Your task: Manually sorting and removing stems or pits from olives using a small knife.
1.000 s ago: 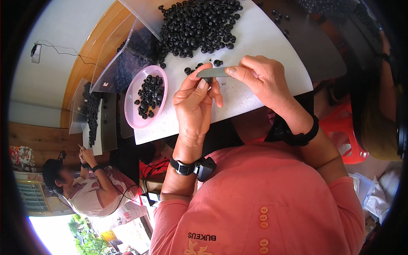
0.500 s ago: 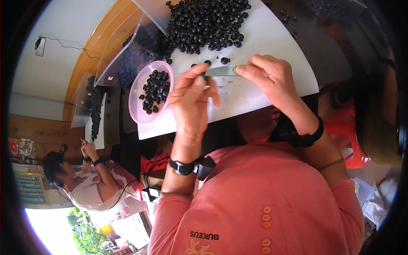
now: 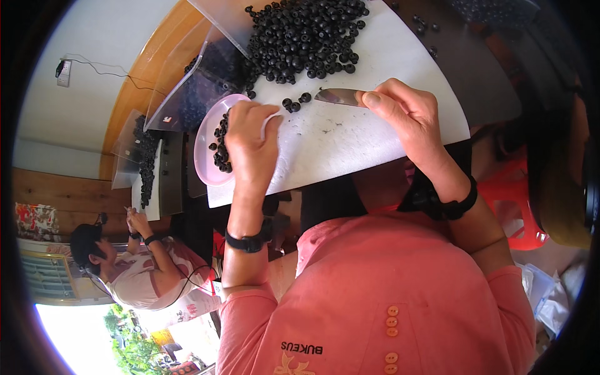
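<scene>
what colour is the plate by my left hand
The plate is pale pink, best seen in the head view.

Left hand swings from blade to plate

The left hand (image 3: pixel 252 140) has left the knife (image 3: pixel 337 96) and moved over to the pink plate (image 3: pixel 204 164), where it now covers the right side and part of the black beads (image 3: pixel 221 154) inside. Its thumb and forefinger, earlier pinched at the blade tip, have parted. The blade now stands well apart from that hand, and three loose beads (image 3: pixel 295 107) show fully in the gap between
</scene>
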Demonstrator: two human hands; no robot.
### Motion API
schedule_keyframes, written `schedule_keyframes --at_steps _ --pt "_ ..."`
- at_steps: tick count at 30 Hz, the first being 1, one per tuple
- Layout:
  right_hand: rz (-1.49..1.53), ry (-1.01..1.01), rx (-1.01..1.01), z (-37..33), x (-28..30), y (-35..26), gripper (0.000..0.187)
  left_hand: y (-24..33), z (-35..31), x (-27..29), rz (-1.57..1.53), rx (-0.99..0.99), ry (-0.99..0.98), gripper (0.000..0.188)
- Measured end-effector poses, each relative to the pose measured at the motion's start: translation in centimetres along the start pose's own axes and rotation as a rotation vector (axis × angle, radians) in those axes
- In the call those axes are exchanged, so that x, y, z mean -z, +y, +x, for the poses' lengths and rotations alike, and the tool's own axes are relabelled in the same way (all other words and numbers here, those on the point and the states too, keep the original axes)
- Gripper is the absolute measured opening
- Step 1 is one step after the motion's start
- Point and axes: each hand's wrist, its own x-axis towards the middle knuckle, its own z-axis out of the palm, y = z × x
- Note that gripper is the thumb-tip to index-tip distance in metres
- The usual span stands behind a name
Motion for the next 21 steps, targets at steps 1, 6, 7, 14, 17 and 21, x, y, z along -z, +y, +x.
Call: schedule_keyframes --at_steps 1,6,7,14,17,21 --pt "0.005 0.005 0.004 0.0 0.0 0.0 0.038 0.4 0.5 -0.9 0.055 -0.085 -0.005 0.018" --pt "-0.026 -0.003 0.001 0.0 0.1 0.1 0.037 -0.1 1.6 -3.5 0.358 -0.147 -0.143 0.020" --pt "-0.029 0.003 0.005 0.0 0.0 0.1 0.037 -0.2 1.7 -3.7 0.391 -0.160 -0.157 0.019" --pt "-0.040 0.003 0.006 -0.2 0.0 0.2 0.036 1.7 0.3 -2.2 0.231 -0.194 -0.158 0.013" --pt "-0.065 0.000 0.018 0.0 -0.4 -0.2 0.036 0.9 -1.2 -3.1 0.176 -0.197 -0.168 0.014" --pt "-0.237 0.019 0.095 0.1 -0.7 0.4 0.039 1.3 -0.9 -2.8 0.078 -0.160 -0.155 0.015"
